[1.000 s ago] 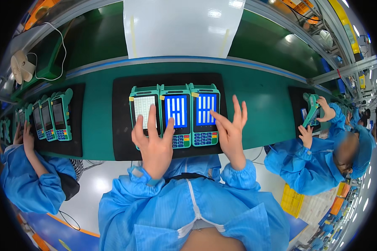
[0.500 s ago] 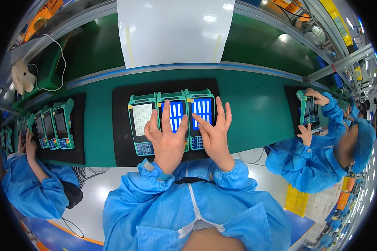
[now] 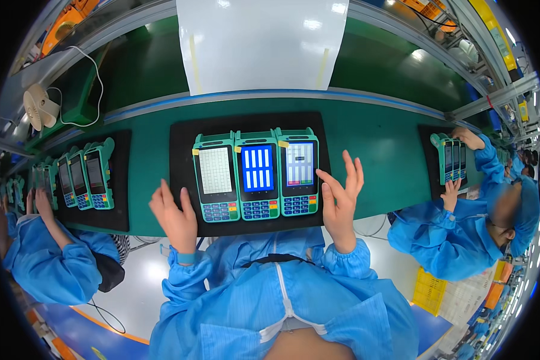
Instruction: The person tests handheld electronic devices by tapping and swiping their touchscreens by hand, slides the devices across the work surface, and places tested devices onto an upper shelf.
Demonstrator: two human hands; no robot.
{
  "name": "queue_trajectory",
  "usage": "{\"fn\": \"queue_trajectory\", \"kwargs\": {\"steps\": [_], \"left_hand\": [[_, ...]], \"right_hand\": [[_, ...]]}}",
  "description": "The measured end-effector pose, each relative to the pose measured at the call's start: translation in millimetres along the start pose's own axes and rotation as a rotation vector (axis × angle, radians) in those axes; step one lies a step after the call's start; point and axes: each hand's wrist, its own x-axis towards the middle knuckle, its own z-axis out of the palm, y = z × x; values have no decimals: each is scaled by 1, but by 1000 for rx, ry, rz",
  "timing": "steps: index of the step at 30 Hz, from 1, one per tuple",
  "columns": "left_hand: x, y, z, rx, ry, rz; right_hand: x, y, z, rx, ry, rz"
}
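Terminals: three on black mat | left hand, right hand: fingers spread wide, holding nothing

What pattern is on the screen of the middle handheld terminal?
White vertical bars on blue, on the middle green handheld terminal, clearest in the head view.

Lower left corner of the black mat hidden under the left hand, keypad symbols on the three terminals there too small to tell, the neighbour's terminals left of the mat blurred.
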Motion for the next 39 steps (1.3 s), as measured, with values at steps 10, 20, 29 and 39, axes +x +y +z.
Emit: {"fn": "queue_trajectory", "kwargs": {"steps": [10, 20, 29, 39], "left_hand": [[-13, 41, 24, -184, -144, 49], [-18, 100, 66, -523, -356, 188], [-7, -27, 13, -238, 4, 79], [-2, -182, -72, 470, 215, -19]], "right_hand": [[17, -6, 3, 7, 15, -112], [71, -12, 36, -155, -21, -159], [63, 26, 10, -256, 0, -18], [1, 18, -10, -180, -152, 9]]}}
